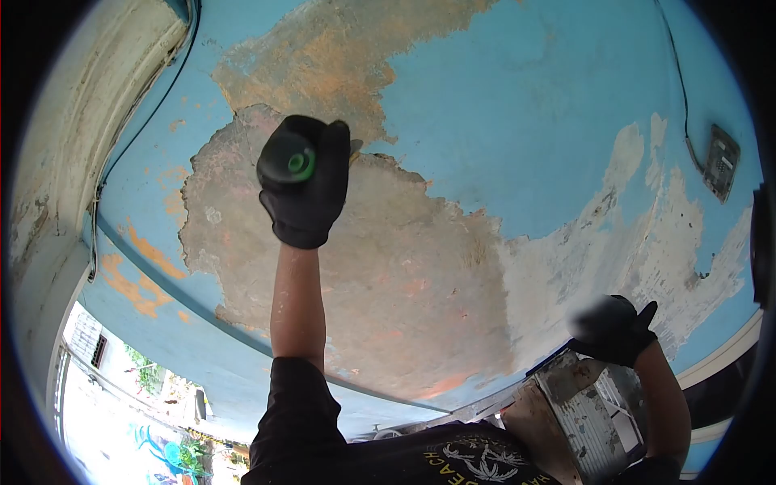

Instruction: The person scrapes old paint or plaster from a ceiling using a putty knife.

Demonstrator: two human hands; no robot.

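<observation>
My left hand [303,182], in a black glove, is raised in front of the wall with its fingers wrapped round a scraper. The green-ringed butt of the scraper handle [301,164] faces me, and a sliver of its blade shows past my knuckles. Most of the tool is hidden by the hand. Behind it, a large bare patch of rough plaster [388,267] breaks up the blue paint [493,121]. Lower right, my right hand [614,330], also gloved in black, is close above a worn metal stepladder [578,412]. Its thumb sticks out, while the fingers are smeared by blur.
A dark cable [166,105] runs down the wall's left side beside a pale moulding [105,97]. At the right, a wall box [719,162] hangs at the end of another cable. Bright open space with plants [145,368] shows lower left.
</observation>
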